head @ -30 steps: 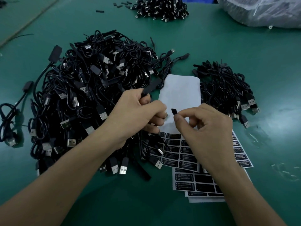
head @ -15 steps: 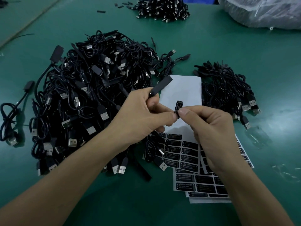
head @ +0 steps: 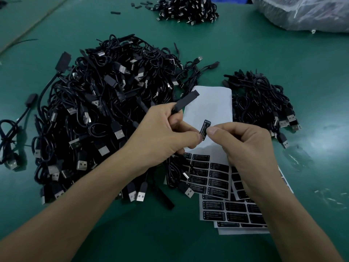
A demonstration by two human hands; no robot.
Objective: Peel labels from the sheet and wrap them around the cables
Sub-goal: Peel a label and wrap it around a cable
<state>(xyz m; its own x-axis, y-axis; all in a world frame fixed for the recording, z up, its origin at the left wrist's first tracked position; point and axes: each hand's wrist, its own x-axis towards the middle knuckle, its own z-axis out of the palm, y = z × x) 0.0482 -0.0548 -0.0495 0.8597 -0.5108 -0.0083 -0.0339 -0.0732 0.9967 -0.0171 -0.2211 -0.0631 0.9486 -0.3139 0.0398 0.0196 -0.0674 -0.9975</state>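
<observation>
Green mat (head: 264, 59), black white-lettered label (head: 205, 127)

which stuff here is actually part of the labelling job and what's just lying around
In use: label pinched by right hand; cable gripped by left hand; label sheets; big cable pile; small cable pile.
Lying about: plastic bag; far cable pile; loose black bits.
</observation>
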